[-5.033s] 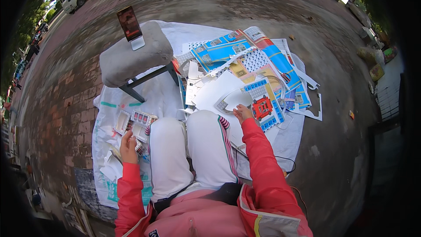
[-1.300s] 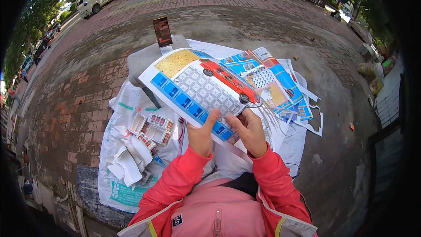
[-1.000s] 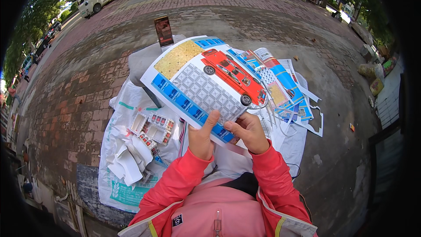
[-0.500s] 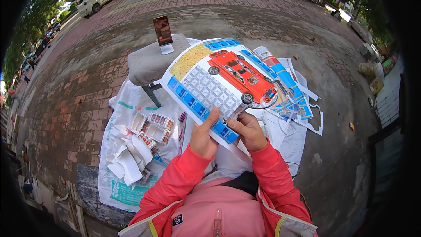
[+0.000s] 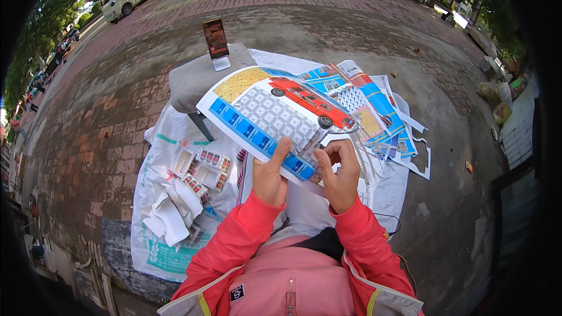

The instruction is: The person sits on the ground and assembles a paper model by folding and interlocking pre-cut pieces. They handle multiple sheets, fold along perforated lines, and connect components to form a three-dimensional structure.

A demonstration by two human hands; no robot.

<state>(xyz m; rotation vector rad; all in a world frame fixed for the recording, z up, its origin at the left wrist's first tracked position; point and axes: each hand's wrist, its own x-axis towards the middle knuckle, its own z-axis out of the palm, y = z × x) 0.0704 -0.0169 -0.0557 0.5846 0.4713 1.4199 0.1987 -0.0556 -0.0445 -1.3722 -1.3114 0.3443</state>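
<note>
Gripping a printed sheet (image 5: 275, 114) from its near right end

Got it clamped in the left hand (image 5: 270, 181), along the blue border (image 5: 252, 133); stretched out away to the left, with long axis slanted far left to near right; closer to the red car print (image 5: 310, 104) with the right hand (image 5: 341, 177), curled at the near corner; can't tell if pinching it.

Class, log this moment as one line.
left hand: grips printed sheet | right hand: at sheet's edge, contact unclear | phone: propped on grey stool
</note>
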